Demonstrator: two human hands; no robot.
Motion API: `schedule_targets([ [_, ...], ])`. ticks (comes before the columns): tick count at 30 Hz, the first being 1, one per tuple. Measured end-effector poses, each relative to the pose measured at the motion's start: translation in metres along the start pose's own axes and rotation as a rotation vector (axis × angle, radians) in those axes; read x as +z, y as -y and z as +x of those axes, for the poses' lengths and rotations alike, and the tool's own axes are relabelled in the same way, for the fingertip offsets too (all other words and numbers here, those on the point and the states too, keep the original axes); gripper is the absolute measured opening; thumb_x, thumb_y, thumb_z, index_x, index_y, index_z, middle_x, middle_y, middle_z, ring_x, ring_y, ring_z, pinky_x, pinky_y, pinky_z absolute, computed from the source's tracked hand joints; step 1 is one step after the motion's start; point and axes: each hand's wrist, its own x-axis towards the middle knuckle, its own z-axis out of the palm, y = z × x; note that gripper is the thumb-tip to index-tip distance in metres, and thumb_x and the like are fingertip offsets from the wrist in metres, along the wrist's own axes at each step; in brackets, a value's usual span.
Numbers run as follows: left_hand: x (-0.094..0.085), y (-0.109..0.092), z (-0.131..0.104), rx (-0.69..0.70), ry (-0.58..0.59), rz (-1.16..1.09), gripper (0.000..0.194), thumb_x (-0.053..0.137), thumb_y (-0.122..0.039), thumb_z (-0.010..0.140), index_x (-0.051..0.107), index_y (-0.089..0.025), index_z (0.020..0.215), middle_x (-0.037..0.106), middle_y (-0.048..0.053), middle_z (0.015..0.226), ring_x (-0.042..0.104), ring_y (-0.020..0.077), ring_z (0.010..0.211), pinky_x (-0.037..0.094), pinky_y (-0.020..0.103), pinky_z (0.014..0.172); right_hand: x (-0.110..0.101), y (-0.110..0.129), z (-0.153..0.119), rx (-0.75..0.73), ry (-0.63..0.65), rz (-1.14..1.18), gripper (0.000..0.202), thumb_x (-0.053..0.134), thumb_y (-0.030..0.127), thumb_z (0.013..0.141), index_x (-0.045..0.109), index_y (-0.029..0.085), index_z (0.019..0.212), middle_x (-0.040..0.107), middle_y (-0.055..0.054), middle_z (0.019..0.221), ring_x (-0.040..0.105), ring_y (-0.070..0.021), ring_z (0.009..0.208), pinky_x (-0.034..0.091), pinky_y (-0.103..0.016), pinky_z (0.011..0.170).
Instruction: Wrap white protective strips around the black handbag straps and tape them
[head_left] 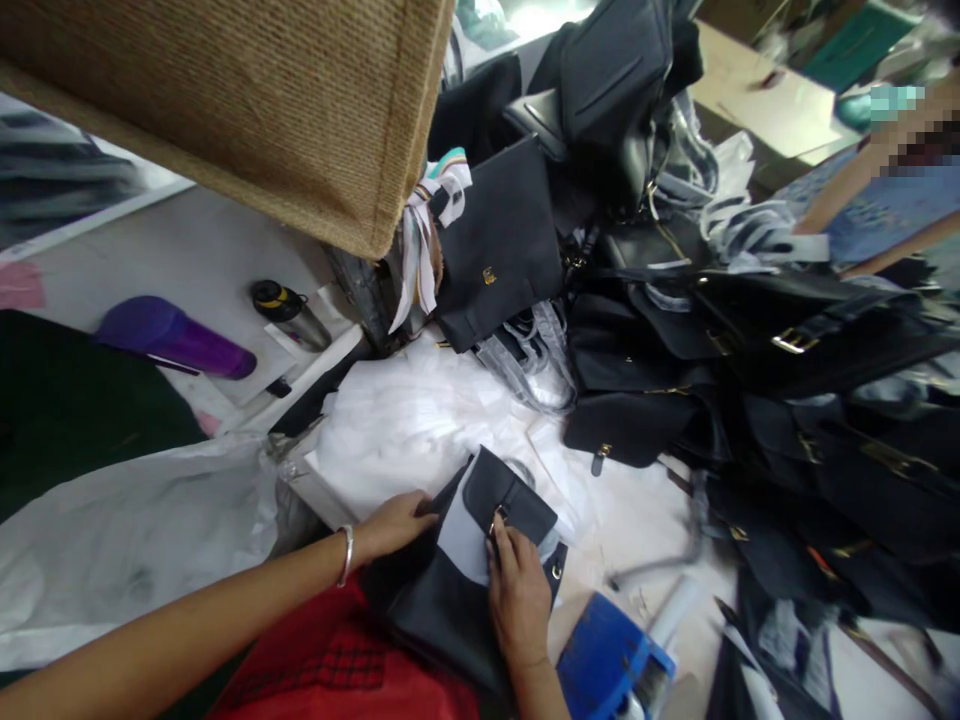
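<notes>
A black handbag point(450, 610) lies tilted across my lap at the table's edge. Its short flap point(514, 495) is folded down over a sheet of light grey material point(461, 545). My left hand point(395, 523), with a bangle at the wrist, grips the bag's left upper edge between thumb and fingers. On the flap's front, the fingertips of my right hand point(521, 590) press at the gold-coloured clasp point(498, 515). The thumb of that hand is hidden. A metal ring shows on the bag's right side.
White wrapping sheets point(405, 405) lie just beyond the bag. Many black bags point(750, 330) are piled to the right. A blue tape dispenser point(611, 655) stands close by my right hand. Bottles point(180, 335) are at left, a brown woven box point(247, 110) overhangs, and another person's arm point(855, 190) shows far right.
</notes>
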Motion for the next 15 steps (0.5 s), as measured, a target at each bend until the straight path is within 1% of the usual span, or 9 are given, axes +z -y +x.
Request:
schedule_targets([
  [3,0.001,-0.003,0.006,-0.011,0.035,-0.026,0.034,0.062,-0.048,0.073,0.068,-0.016,0.083,0.071,0.005,0.082,0.061,0.0241,0.079,0.04,0.029,0.067,-0.001,-0.005,-0.006,0.062,-0.042,0.131,0.04,0.039,0.027,0.098,0.048,0.024,0.137,0.061,-0.011,0.119,0.059,-0.0225,0.106,0.051,-0.039,0.091],
  [5,0.003,-0.007,0.007,-0.028,0.05,-0.063,0.037,0.064,-0.052,0.07,0.067,-0.016,0.076,0.068,0.003,0.075,0.06,0.0227,0.073,0.039,0.028,0.064,-0.004,-0.008,-0.009,0.105,-0.06,0.218,0.038,0.039,0.028,0.098,0.052,0.024,0.134,0.061,-0.011,0.121,0.058,-0.0217,0.11,0.049,-0.039,0.096],
  [7,0.004,-0.013,0.006,-0.043,0.067,-0.124,0.04,0.067,-0.056,0.067,0.066,-0.016,0.073,0.066,0.001,0.071,0.059,0.0215,0.071,0.038,0.027,0.062,-0.008,-0.01,-0.013,0.164,-0.068,0.302,0.037,0.04,0.03,0.098,0.054,0.023,0.131,0.061,-0.01,0.123,0.058,-0.0211,0.113,0.047,-0.038,0.098],
  [10,0.008,-0.025,0.0,-0.086,0.105,-0.252,0.042,0.07,-0.055,0.064,0.064,-0.016,0.077,0.066,0.001,0.073,0.06,0.0216,0.072,0.04,0.027,0.058,-0.016,-0.013,-0.017,0.264,-0.072,0.424,0.036,0.042,0.033,0.097,0.057,0.024,0.128,0.061,-0.008,0.125,0.057,-0.0209,0.116,0.046,-0.038,0.101],
  [12,0.011,-0.032,-0.005,-0.133,0.145,-0.354,0.041,0.068,-0.052,0.067,0.063,-0.016,0.085,0.068,0.002,0.077,0.063,0.0226,0.073,0.044,0.027,0.058,-0.02,-0.015,-0.019,0.327,-0.078,0.49,0.036,0.043,0.036,0.096,0.059,0.022,0.125,0.062,-0.009,0.126,0.057,-0.022,0.117,0.045,-0.039,0.101],
  [15,0.016,-0.039,-0.01,-0.193,0.194,-0.48,0.041,0.065,-0.048,0.071,0.062,-0.016,0.097,0.07,0.005,0.084,0.066,0.0238,0.075,0.05,0.03,0.061,-0.024,-0.017,-0.019,0.407,-0.086,0.563,0.038,0.045,0.04,0.094,0.063,0.02,0.121,0.064,-0.01,0.124,0.057,-0.024,0.117,0.044,-0.042,0.101],
])
